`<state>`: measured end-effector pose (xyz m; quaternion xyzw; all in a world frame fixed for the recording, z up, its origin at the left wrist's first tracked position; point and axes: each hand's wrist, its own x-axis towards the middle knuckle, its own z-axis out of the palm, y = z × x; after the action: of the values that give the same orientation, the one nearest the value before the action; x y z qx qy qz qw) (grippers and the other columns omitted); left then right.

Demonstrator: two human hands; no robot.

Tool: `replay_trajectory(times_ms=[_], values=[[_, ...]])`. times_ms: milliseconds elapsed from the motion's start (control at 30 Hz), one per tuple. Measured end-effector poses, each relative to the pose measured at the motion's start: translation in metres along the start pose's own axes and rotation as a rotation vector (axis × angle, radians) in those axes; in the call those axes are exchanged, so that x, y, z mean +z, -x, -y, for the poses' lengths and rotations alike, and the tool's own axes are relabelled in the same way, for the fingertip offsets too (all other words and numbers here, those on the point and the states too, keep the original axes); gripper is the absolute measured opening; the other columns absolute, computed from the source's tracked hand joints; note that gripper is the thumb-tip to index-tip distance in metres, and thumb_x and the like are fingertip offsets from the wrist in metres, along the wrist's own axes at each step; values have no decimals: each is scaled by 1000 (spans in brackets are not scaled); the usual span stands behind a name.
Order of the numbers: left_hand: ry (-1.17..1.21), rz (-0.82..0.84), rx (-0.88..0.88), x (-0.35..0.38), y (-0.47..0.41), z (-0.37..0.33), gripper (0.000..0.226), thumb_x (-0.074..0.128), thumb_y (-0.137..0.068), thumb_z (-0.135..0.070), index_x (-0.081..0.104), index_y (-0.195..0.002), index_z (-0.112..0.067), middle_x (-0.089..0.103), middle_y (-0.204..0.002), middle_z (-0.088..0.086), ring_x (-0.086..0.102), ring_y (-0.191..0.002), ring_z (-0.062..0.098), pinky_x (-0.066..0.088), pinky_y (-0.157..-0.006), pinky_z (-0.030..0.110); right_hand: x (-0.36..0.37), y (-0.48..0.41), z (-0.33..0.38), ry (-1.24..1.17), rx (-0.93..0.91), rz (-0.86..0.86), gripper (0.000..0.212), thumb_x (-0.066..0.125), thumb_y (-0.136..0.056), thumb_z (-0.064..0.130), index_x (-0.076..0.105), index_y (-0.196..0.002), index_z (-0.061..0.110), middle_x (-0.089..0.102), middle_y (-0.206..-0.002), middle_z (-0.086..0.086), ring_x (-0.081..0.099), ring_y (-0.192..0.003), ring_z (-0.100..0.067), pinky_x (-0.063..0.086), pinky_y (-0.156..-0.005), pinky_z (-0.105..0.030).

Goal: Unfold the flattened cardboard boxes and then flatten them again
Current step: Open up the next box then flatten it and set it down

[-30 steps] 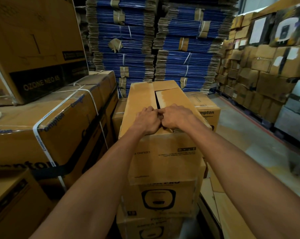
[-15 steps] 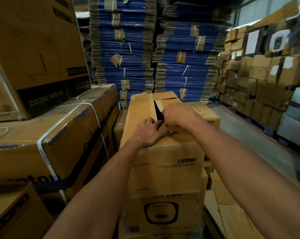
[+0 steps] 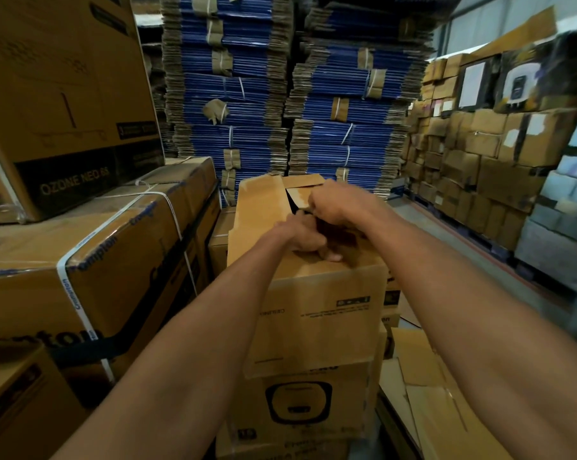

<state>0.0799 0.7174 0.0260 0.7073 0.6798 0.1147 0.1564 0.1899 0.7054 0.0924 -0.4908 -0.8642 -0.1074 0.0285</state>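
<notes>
My cardboard box stands in the middle, on top of a printed carton. My left hand curls its fingers round the edge of the box's near top flap. My right hand, just beyond, grips the right top flap by the dark centre gap. A strapped carton sits on the left, and blue bundles are stacked far behind.

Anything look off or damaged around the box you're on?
Nothing spilled. On the box, the top flaps don't meet: a dark gap shows at the seam, where the left hand and right hand hold the flaps. Behind, a brown band on the blue flat-pack stack is torn and hangs loose.
</notes>
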Motion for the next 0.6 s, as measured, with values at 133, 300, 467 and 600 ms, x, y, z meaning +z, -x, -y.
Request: replay_trajectory(times_ms=[133,300,467,600], values=[[-124,-116,19,-7,15,-5,107,87,-51,-69,48,-143,-28,42,-140,2,35,-132,27,28,-113,50,-17,-3,-16,-43,48,42,15,54,-97,17,67,-105,15,56,-97,-7,60,-90,-28,47,-69,-39],[-303,-458,225,-23,45,-21,114,92,-54,-58,37,-144,-15,41,-141,6,38,-133,27,28,-113,47,-28,-3,-39,-100,115,41,33,43,-103,13,63,-126,24,60,-123,-9,56,-110,-28,46,-90,-42],[-445,-601,351,-32,85,-23,108,92,-59,-53,37,-143,-15,50,-134,7,52,-123,27,42,-106,48,-34,-1,-49,-657,215,190,29,46,-105,32,70,-115,19,71,-113,-9,67,-100,-29,57,-87,-48],[-548,-801,404,-15,116,-28,85,86,-75,-41,45,-144,-13,62,-126,11,66,-103,29,53,-83,43,-27,18,-57,-924,236,437,31,48,-104,29,68,-98,6,70,-101,-17,67,-83,-27,55,-73,-38]])
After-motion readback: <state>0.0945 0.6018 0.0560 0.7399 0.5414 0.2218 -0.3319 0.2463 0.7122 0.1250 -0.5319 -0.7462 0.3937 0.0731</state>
